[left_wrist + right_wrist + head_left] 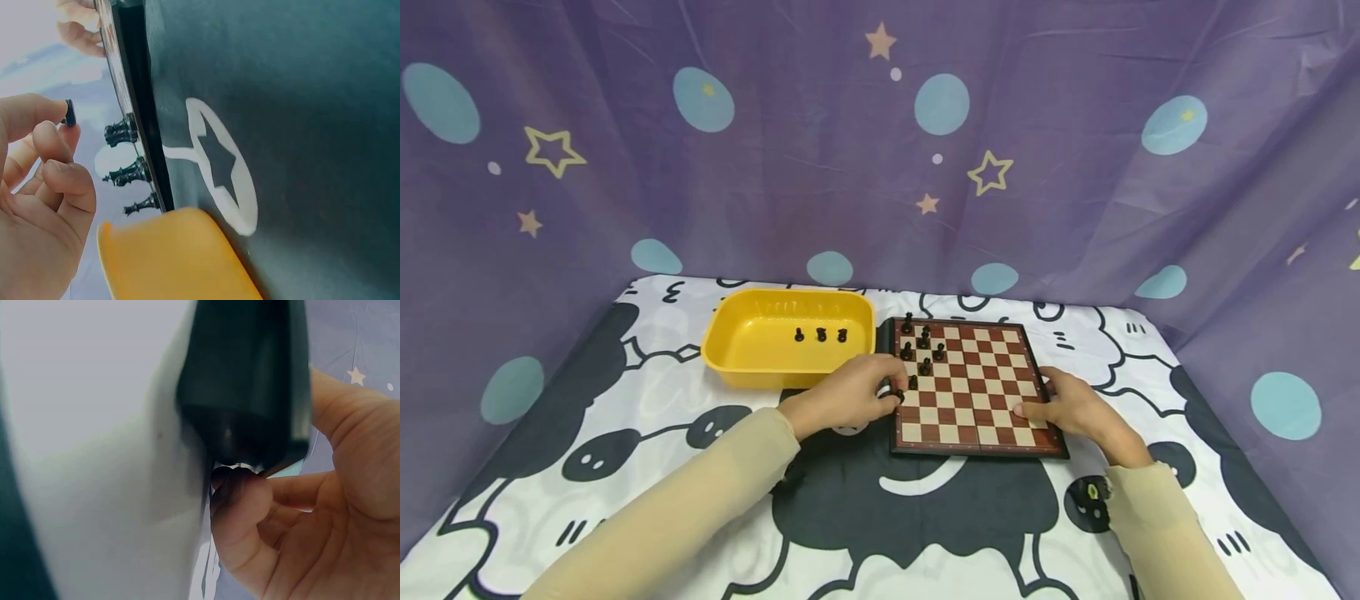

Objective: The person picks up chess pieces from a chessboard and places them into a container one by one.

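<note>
My left hand (pixel 855 385) pinches a small black chess piece (pixel 70 112) between thumb and fingertips, over the left edge of a brown and cream chessboard (pixel 990 435). Only the dark base of that piece shows clearly in the left wrist view, so its kind is hidden. Several black chess pieces (pixel 924 367) stand on the board's far left squares. At the right edge, my right hand (pixel 1078 408) grips the board, thumb on top and fingers at the side and beneath. The right wrist view has the dark board rim (pixel 250 369) close up against the fingers.
A yellow tray (pixel 775 380) stands just left of the board, with three black chess pieces (pixel 822 335) in it. The table carries a cloth (pixel 1000 533) with black and white cartoon shapes. Behind hangs a purple curtain (pixel 820 183) with stars and blue ovals.
</note>
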### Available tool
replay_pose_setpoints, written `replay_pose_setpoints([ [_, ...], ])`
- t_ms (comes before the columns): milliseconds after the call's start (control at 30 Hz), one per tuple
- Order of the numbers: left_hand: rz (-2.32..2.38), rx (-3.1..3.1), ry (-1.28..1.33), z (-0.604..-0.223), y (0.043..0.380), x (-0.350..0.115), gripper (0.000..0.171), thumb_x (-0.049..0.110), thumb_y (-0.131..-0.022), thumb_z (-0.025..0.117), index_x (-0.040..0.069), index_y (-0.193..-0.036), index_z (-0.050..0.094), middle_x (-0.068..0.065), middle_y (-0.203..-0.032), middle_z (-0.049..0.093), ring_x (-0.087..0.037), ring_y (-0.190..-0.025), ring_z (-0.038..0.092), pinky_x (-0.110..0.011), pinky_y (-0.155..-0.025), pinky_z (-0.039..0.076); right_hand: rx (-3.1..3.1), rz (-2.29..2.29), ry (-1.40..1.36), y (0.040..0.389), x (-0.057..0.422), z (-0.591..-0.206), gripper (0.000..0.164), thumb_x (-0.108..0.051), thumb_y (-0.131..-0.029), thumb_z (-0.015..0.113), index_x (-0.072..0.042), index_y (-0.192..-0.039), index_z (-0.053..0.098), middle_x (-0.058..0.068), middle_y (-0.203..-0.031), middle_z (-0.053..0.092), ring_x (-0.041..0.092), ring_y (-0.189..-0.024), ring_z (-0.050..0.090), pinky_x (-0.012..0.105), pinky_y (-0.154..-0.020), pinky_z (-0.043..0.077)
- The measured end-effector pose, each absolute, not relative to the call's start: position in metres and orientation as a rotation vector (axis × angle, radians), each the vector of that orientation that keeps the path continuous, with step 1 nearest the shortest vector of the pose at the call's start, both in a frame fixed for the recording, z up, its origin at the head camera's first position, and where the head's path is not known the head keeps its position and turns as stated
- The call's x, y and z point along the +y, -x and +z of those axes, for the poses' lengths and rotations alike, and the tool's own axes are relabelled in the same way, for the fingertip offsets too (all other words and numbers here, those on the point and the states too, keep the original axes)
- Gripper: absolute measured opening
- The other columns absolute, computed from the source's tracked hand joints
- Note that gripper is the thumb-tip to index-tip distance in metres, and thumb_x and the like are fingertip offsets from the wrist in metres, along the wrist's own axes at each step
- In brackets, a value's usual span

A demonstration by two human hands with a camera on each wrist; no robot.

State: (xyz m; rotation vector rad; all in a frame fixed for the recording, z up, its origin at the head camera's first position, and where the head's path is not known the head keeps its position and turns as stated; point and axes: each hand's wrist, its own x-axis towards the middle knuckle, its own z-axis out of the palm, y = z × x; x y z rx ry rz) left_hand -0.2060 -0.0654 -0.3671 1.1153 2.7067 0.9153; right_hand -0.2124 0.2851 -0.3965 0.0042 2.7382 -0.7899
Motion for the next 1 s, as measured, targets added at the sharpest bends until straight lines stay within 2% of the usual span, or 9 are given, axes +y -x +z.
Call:
replay_pose_setpoints([
  [200, 0.949, 2.749, -1.148, -0.359, 0.202, -0.078, 0.014, 0.009, -0.085, 0.068, 0.012, -0.098, 0.064, 0.006, -0.095, 0.060, -0.021, -0.083, 0.059, -0.029, -0.074, 0.047, 2.726, -0.810, -0.011, 0.213, 0.284, -0.397, 0.095, -0.048, -0.077, 0.076, 0.008, -0.141, 0.031, 0.023, -0.112, 0.056, 0.028, -0.091, 0.057, 0.044, -0.079, 0.046],
  [433, 0.929, 2.827, -1.144, -0.351, 0.202, -0.094, 0.014, 0.009, -0.083, 0.070, 0.015, -0.094, 0.064, 0.007, -0.089, 0.058, -0.011, -0.066, 0.048, -0.027, -0.064, 0.045, 2.722, -0.824, -0.016, 0.213, 0.285, -0.398, 0.095, -0.048, -0.077, 0.076, 0.007, -0.141, 0.032, 0.022, -0.111, 0.057, 0.028, -0.091, 0.058, 0.043, -0.079, 0.047],
  [700, 0.928, 2.880, -1.086, -0.347, 0.201, -0.111, 0.016, 0.008, -0.081, 0.072, 0.017, -0.091, 0.064, 0.008, -0.089, 0.059, -0.013, -0.079, 0.053, -0.030, -0.076, 0.048, 2.748, -0.795, 0.019, 0.214, 0.286, -0.397, 0.095, -0.050, -0.077, 0.075, 0.008, -0.140, 0.033, 0.023, -0.111, 0.057, 0.028, -0.092, 0.057, 0.045, -0.080, 0.046],
  [1000, 0.933, 2.955, -1.024, -0.349, 0.204, -0.133, 0.018, 0.006, -0.079, 0.073, 0.016, -0.090, 0.063, 0.007, -0.087, 0.059, -0.013, -0.075, 0.052, -0.030, -0.071, 0.046, 2.742, -0.772, -0.012, 0.213, 0.285, -0.398, 0.100, -0.052, -0.075, 0.076, 0.008, -0.140, 0.032, 0.025, -0.114, 0.055, 0.031, -0.095, 0.055, 0.047, -0.082, 0.045],
])
